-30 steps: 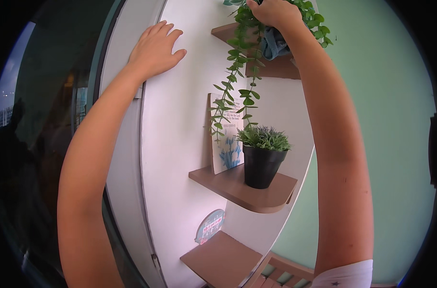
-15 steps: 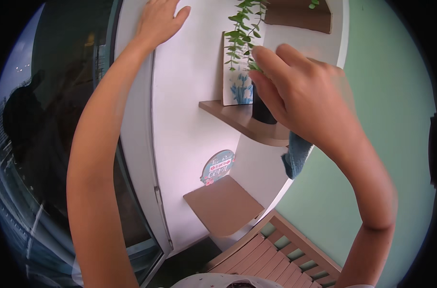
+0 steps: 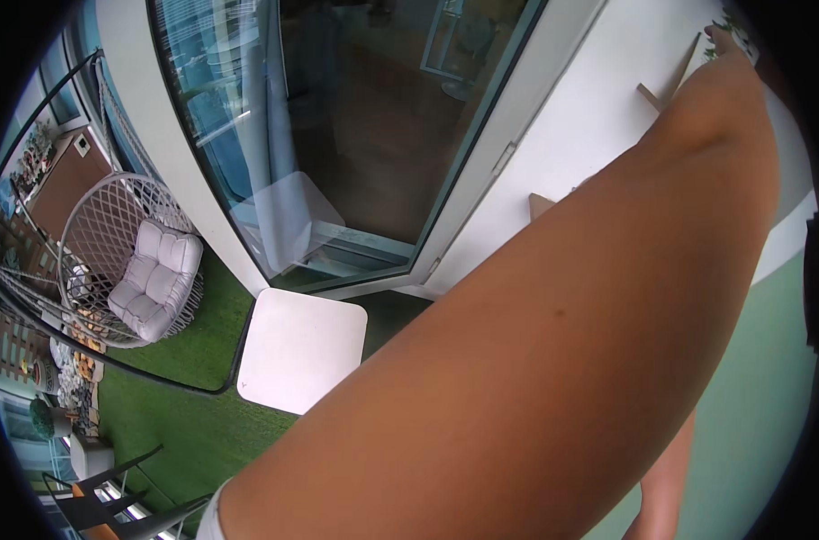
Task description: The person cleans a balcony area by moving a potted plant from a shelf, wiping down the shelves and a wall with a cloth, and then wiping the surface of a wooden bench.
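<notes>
My left arm stretches across the view from the lower left to the upper right. At its far end my left hand (image 3: 732, 45) is small and partly cut off by the dark rim, close to the green leaves (image 3: 711, 52) of the trailing plant. Its fingers are too unclear to show whether they grip anything. Behind that arm, at the lower right, part of my right arm (image 3: 669, 481) shows; my right hand is out of sight. A picture board (image 3: 693, 59) stands by the leaves, above a brown shelf edge (image 3: 651, 95).
A glass door (image 3: 364, 117) in a white frame fills the upper middle. Below it stands a white square table (image 3: 301, 351) on green artificial grass (image 3: 166, 405). At left hangs a woven swing chair (image 3: 99, 220) with a grey cushion (image 3: 157, 279). A black chair (image 3: 112, 508) is lower left.
The view has swung left, bringing the swing chair and white table into sight. My left arm now crosses toward the shelves. My right hand, earlier raised by the plant, has gone from view.
</notes>
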Motion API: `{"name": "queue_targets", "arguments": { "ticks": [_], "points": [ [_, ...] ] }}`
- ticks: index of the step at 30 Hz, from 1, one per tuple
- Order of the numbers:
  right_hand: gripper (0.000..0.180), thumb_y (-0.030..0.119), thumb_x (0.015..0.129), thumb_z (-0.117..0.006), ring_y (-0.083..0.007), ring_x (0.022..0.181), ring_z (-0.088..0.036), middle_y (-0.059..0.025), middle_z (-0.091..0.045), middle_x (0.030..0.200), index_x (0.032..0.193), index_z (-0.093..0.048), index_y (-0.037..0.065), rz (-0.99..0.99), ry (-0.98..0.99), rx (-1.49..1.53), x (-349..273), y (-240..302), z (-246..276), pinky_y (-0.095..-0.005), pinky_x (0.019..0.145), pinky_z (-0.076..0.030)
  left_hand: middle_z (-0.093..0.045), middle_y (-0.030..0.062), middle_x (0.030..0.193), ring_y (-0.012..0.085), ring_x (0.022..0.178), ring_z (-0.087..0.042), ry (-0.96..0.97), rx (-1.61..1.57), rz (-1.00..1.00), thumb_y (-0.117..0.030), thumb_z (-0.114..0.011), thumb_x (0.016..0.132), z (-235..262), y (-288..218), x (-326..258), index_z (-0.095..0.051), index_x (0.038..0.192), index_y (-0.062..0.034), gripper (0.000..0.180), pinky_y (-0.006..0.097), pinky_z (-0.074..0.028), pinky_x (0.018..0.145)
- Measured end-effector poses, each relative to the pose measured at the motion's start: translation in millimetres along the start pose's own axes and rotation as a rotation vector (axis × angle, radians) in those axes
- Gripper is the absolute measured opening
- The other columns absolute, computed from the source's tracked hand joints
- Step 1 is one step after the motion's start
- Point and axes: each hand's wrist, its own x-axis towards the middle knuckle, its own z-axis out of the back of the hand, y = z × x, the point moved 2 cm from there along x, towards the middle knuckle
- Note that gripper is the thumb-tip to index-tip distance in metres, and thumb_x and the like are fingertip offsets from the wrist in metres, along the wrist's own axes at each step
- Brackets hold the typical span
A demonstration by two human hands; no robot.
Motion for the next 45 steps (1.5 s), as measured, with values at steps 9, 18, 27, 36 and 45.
{"name": "queue_targets", "arguments": {
  "ticks": [9,18,27,36,45],
  "points": [
    [0.031,0.026,0.085,-0.065,-0.0275,0.057,-0.058,-0.0157,-0.064,0.077,0.104,-0.064,0.000,-0.560,-0.108,0.464,-98.1,-30.9,-34.8,-0.0359,0.056,-0.046,-0.056,0.0233,0.124,0.0336,0.117,-0.054,0.526,-0.199,-0.236,-0.013,-0.052,0.077,-56.6,-168.5,-49.9,-0.061,0.119,-0.0029,0.045,0.042,-0.043,0.097],
    [0.020,0.012,0.084,-0.065,-0.0210,0.069,-0.063,-0.0104,-0.065,0.080,0.096,-0.061,-0.005,-1.729,-0.044,1.905,-416.0,45.4,-390.2,-0.0341,0.061,-0.053,-0.045,0.0157,0.139,0.0253,0.130,-0.041,1.206,-1.267,-0.024,-0.039,-0.048,0.096,-203.7,-197.0,-336.2,-0.035,0.143,-0.0086,0.057,0.036,-0.035,0.103],
    [0.036,0.021,0.091,-0.059,-0.0184,0.088,-0.059,-0.0124,-0.063,0.096,0.112,-0.056,-0.007,-1.400,-0.515,1.300,-208.6,-56.2,-359.6,-0.0306,0.081,-0.046,-0.048,0.0128,0.138,0.0205,0.130,-0.041,1.262,-1.639,0.351,-0.036,-0.049,0.097,-277.9,-180.4,-400.6,-0.036,0.143,-0.0112,0.054,0.034,-0.033,0.104],
    [0.062,0.046,0.091,-0.049,-0.0421,0.135,-0.027,-0.0252,-0.030,0.146,0.138,-0.042,0.006,-0.672,-0.177,0.297,136.5,-182.0,-325.3,-0.0524,0.108,-0.025,-0.046,0.0175,0.137,0.0243,0.127,-0.045,0.792,-1.818,0.577,-0.022,-0.050,0.098,-357.5,-89.4,-371.5,-0.039,0.138,-0.0019,0.046,0.033,-0.034,0.106],
    [0.062,0.041,0.097,-0.035,-0.0364,0.135,-0.033,-0.0208,-0.035,0.146,0.141,-0.032,-0.002,-0.683,-0.178,0.089,274.5,-232.8,-398.5,-0.0441,0.113,-0.022,-0.054,0.0151,0.130,0.0246,0.122,-0.050,0.472,-1.771,0.494,-0.013,-0.052,0.095,-420.9,-32.5,-271.5,-0.049,0.130,-0.0001,0.037,0.032,-0.041,0.099]
  ]
}}
